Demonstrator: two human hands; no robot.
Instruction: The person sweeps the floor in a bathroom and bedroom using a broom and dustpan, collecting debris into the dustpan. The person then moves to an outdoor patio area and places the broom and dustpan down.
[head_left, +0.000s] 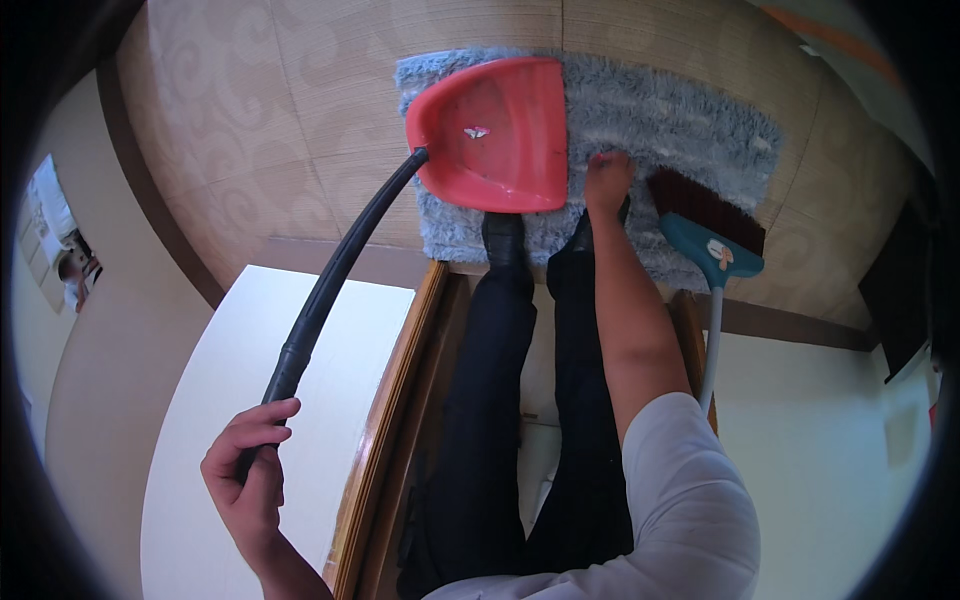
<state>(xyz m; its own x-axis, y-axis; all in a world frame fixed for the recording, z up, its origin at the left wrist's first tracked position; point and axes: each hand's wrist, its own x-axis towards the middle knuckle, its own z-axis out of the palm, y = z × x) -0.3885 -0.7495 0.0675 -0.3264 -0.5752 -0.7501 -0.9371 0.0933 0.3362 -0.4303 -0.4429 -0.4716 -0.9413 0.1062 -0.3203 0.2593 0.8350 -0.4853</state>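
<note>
My left hand (251, 457) is closed around the black handle (330, 300) of a red plastic dustpan (517, 135). The pan lies on a fluffy grey rug (622, 97), and a small white and pink scrap (475, 133) is inside it. My right hand (609, 180) reaches down to the rug, just right of the pan's open edge, with the fingertips at the pile; whether it holds anything cannot be told. Right of that hand is a broom (712, 244) with a teal head, dark red bristles and a grey pole, which passes behind my sleeve.
My legs and dark shoes stand at the rug's near edge, between wooden door frame posts (390, 405). White walls (262, 375) flank the doorway. Patterned tan flooring (337, 97) surrounds the rug. A dark object (900, 292) stands far right. Another person (73, 285) appears small at the far left.
</note>
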